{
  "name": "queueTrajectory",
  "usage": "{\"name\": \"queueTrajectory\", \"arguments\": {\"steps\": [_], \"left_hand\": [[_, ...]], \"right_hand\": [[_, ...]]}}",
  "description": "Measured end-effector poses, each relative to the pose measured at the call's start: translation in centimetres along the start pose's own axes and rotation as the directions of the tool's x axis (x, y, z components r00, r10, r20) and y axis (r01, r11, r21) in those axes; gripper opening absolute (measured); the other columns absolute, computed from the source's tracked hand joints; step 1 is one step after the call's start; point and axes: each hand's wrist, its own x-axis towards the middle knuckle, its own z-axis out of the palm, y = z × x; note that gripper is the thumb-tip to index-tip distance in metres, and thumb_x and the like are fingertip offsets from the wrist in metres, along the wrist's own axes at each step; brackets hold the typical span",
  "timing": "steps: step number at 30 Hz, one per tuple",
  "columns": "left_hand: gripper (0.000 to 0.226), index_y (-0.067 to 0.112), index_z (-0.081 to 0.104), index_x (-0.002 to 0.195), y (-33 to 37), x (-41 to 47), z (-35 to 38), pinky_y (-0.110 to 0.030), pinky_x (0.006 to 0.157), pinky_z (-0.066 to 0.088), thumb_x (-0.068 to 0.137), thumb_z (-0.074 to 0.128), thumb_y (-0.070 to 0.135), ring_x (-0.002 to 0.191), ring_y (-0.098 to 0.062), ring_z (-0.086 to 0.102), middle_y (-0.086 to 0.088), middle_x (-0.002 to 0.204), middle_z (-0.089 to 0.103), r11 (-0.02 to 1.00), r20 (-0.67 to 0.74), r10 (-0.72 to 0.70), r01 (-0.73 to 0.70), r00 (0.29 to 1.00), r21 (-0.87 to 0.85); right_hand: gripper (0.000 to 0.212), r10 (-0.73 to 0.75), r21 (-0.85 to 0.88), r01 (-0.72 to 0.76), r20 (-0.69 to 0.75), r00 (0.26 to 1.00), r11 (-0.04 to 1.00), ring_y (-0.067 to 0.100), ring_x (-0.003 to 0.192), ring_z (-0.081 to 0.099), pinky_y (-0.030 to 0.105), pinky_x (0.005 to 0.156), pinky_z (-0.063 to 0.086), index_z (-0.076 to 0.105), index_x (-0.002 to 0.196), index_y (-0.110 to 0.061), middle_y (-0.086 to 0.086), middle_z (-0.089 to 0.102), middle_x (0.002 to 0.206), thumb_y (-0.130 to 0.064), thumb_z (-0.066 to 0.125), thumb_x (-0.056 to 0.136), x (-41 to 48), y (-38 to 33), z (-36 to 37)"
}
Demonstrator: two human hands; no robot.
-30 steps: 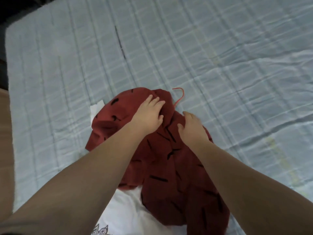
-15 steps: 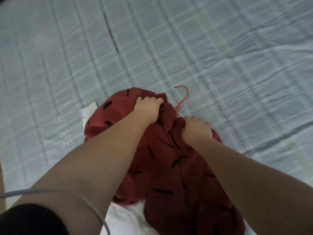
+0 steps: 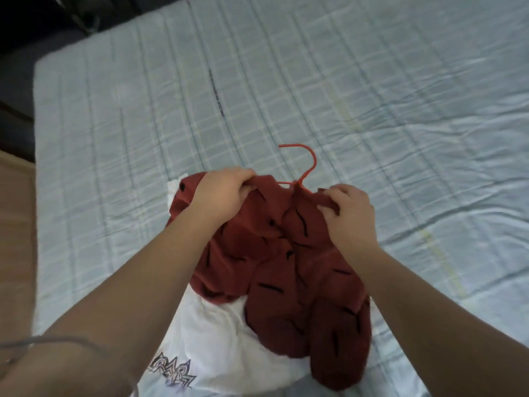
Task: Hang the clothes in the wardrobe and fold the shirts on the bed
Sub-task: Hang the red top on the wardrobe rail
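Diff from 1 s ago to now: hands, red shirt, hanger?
Left hand and right hand went from lying on the red shirt to gripping its shoulders, drawn apart either side of the hanger, whose hook now shows more. Unchanged: red shirt lies over the white shirt on the bed.

Below you, the bed (image 3: 372, 81) fills nearly the whole view. It is spread with a pale blue-green checked cover (image 3: 114, 138), smooth at your left and creased into long folds at your right, where the soft light is brightest. A short dark streak (image 3: 216, 94) marks the cover near its middle. Past the bed's far left corner lies a dark, unlit area (image 3: 43, 21), and along its left edge runs a brown wooden strip (image 3: 15, 239), floor or frame you cannot tell.
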Motion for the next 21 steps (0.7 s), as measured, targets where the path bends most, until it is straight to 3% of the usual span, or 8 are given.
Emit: {"name": "queueTrajectory", "arguments": {"steps": [6,12,15,18,19,21], "left_hand": [[0.022,0.024,0.068,0.113,3.3,-8.4,-9.4,-0.046,0.084,0.049,0.094,0.06,0.029,0.103,-0.031,0.063,-0.004,0.104,0.07,1.0,-0.193,0.011,-0.014,0.981,-0.015],[0.021,0.028,0.063,0.109,8.5,-18.1,-19.9,-0.043,0.082,0.051,0.089,0.057,0.029,0.098,-0.03,0.063,-0.003,0.101,0.069,0.998,-0.329,0.043,-0.058,0.943,-0.035],[0.039,0.048,0.054,0.118,11.3,-23.7,-26.2,-0.031,0.083,0.05,0.081,0.059,0.039,0.096,-0.012,0.064,0.016,0.103,0.069,0.987,-0.189,0.008,-0.038,0.982,-0.154],[0.027,0.064,0.054,0.105,14.1,-29.8,-31.2,-0.009,0.071,0.042,0.08,0.064,0.065,0.088,0.018,0.057,0.036,0.095,0.062,0.965,-0.162,-0.022,-0.021,0.986,-0.262],[0.023,0.059,0.057,0.102,15.2,-31.7,-32.3,-0.009,0.068,0.041,0.081,0.062,0.069,0.085,0.021,0.055,0.033,0.092,0.063,0.963,-0.212,-0.033,-0.025,0.977,-0.268],[0.025,0.042,0.064,0.094,17.4,-35.6,-33.8,-0.021,0.068,0.046,0.086,0.06,0.065,0.079,0.011,0.058,0.018,0.085,0.066,0.97,-0.347,-0.053,-0.034,0.936,-0.24]], "right_hand": [[0.016,-0.083,0.164,0.085,-0.016,0.996,0.983,0.02,0.095,0.062,0.034,0.078,0.047,0.064,0.105,-0.03,-0.005,0.069,0.098,-0.031,0.062,0.09,-5.7,-5.7,-8.0],[0.017,-0.197,0.227,0.218,-0.11,0.974,0.949,0.015,0.089,0.065,0.034,0.077,0.049,0.063,0.105,-0.031,-0.009,0.071,0.09,-0.028,0.063,0.088,-12.9,-12.2,-18.6],[0.017,-0.279,0.207,0.304,-0.141,0.95,0.93,0.012,0.089,0.062,0.028,0.074,0.042,0.066,0.104,-0.031,-0.013,0.068,0.089,-0.025,0.065,0.088,-16.1,-15.7,-24.5],[0.017,-0.363,0.165,0.39,-0.175,0.915,0.906,0.012,0.091,0.059,0.028,0.075,0.038,0.066,0.105,-0.032,-0.013,0.066,0.093,-0.026,0.064,0.09,-19.8,-19.0,-29.7],[0.016,-0.402,0.153,0.432,-0.191,0.895,0.889,0.011,0.091,0.058,0.028,0.076,0.037,0.066,0.106,-0.031,-0.012,0.066,0.094,-0.026,0.063,0.09,-21.3,-20.0,-31.2],[0.017,-0.49,0.135,0.524,-0.222,0.843,0.841,0.008,0.09,0.055,0.025,0.074,0.034,0.067,0.106,-0.029,-0.013,0.064,0.095,-0.024,0.064,0.091,-24.7,-21.7,-33.8]]}}
